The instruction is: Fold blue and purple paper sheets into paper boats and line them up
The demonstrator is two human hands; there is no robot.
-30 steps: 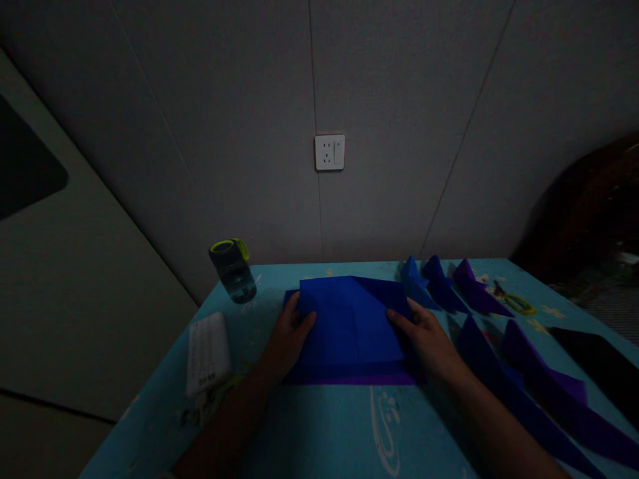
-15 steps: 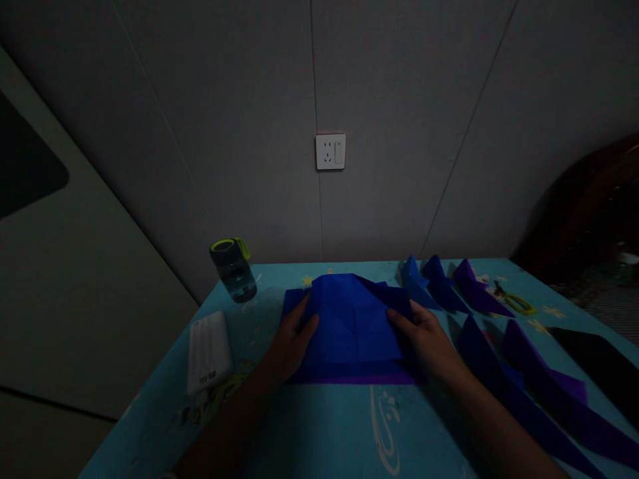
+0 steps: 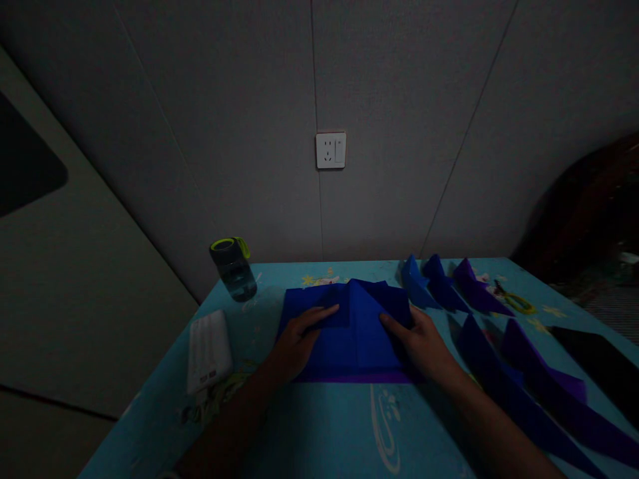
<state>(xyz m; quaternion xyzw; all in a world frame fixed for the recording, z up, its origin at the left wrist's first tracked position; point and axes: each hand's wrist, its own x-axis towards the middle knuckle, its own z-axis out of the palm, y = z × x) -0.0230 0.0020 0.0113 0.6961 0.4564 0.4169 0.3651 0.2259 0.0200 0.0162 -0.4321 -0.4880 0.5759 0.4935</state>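
Note:
A dark blue paper sheet point(image 3: 359, 332) lies on the light blue table point(image 3: 324, 432), its two far corners folded in to a point, on top of a purple sheet whose edge shows along the near side. My left hand point(image 3: 299, 336) lies flat on the folded left flap, fingers stretched toward the centre crease. My right hand point(image 3: 417, 339) presses flat on the right flap, fingers apart. Neither hand grips anything.
Several folded blue and purple paper planes point(image 3: 444, 286) lie at the right, with more point(image 3: 539, 386) nearer me. Yellow-handled scissors point(image 3: 514, 301) lie beyond them. A bottle with a green lid point(image 3: 232, 269) and a white power bank point(image 3: 208, 351) sit at left. A dark phone point(image 3: 594, 352) lies far right.
The left far corner of the blue sheet has been folded down to the centre line. My left hand slid inward along that flap; my right hand barely shifted.

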